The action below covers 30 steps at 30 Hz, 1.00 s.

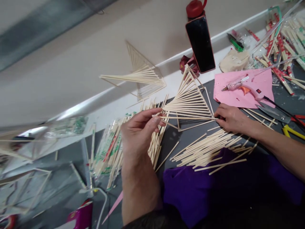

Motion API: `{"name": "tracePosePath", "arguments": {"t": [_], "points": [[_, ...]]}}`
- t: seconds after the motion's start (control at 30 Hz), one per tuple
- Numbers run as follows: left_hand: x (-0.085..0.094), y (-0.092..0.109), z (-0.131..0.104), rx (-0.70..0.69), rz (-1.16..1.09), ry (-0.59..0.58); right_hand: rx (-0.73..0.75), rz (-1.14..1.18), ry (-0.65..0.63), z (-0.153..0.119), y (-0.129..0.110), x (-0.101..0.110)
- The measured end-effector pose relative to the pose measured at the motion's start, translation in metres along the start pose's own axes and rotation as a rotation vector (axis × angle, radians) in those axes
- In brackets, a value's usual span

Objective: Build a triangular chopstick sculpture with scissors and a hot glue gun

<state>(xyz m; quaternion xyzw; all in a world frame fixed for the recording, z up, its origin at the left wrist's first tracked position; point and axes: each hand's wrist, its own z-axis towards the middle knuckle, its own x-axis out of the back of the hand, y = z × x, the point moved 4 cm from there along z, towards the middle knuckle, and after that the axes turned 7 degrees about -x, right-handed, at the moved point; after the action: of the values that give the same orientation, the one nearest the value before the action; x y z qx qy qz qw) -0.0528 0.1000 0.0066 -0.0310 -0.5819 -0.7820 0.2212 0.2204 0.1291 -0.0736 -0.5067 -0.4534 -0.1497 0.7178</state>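
A frame of thin wooden sticks, fanned out in a twisted row, stands over the grey table. My left hand pinches the left end of a stick at the frame's left side, thumb and fingers together. At the frame's lower right corner, my right hand has its fingers closed on the end of the sticks. Loose sticks lie in a pile just below the frame. More sticks stretch out behind my left wrist.
A glue gun rests on pink paper at the right, near scissors. A phone leans on a red-capped bottle. A similar stick frame stands behind. Wrapped chopsticks lie left.
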Motion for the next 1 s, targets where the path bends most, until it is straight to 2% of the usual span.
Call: {"name": "tracePosePath", "arguments": {"t": [0.13, 0.47, 0.83, 1.0], "points": [[0.001, -0.001, 0.0, 0.013, 0.005, -0.014, -0.011, -0.072, -0.013, -0.001, 0.001, -0.004], [0.004, -0.005, -0.002, 0.022, 0.018, -0.055, -0.005, 0.049, 0.035, -0.005, 0.007, -0.001], [0.005, -0.008, -0.003, 0.027, -0.008, -0.07, 0.053, -0.103, 0.04, -0.007, 0.002, -0.011], [0.007, -0.01, -0.003, 0.039, -0.018, -0.062, 0.073, -0.102, 0.067, -0.008, 0.0, -0.011]]}}
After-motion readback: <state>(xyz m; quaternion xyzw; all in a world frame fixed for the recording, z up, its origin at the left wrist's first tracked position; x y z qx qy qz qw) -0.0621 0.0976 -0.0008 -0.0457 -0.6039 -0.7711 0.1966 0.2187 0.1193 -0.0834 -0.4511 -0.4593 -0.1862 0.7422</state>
